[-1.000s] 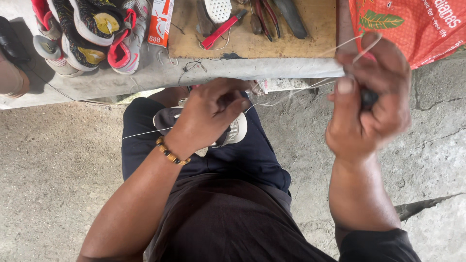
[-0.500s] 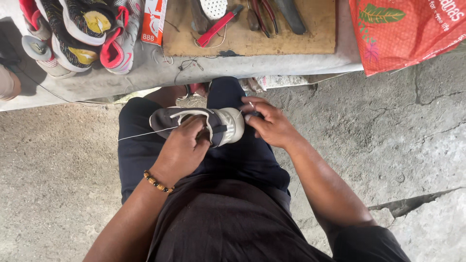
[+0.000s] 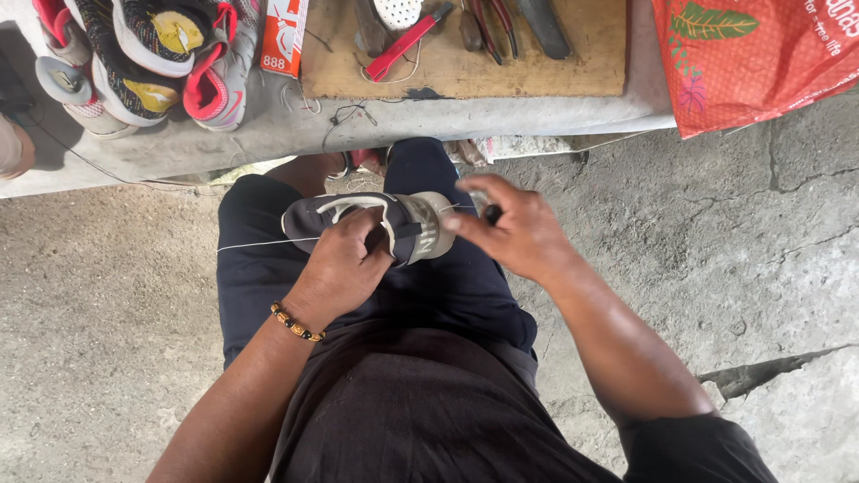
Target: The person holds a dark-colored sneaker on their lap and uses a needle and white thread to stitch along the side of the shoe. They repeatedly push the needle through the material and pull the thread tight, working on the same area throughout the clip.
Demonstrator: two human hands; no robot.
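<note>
A: Status of shoe (image 3: 376, 228) and hands?

B: Dark shoe w/ pale toe cap lay across the lap, mid-frame, toe pointing right. Left hand (image 3: 340, 273) was closed around its near side, fingers wrapped on the upper. Right hand (image 3: 514, 233) sat just right of the toe, fingers pinched shut on a small dark-handled tool (image 3: 491, 214); type not clear, prob. an awl.

A: Thread?

B: White thread (image 3: 255, 244) ran taut from the shoe out to the left, past the thigh.

A: Technique notes for the stitch?

B: Judgement only: keep left-hand clamp firm so the sole edge doesn't roll; keep thread tension even; bring tool tip in square to the seam, clear of left fingertips.

A: Surroundings?

B: Far side: grey worktop (image 3: 501, 116) w/ wooden board (image 3: 528, 72), red-handled pliers (image 3: 403, 45), several sneakers (image 3: 152, 54) far left, red bag (image 3: 761, 63) far right. Concrete floor (image 3: 89, 358) below.
</note>
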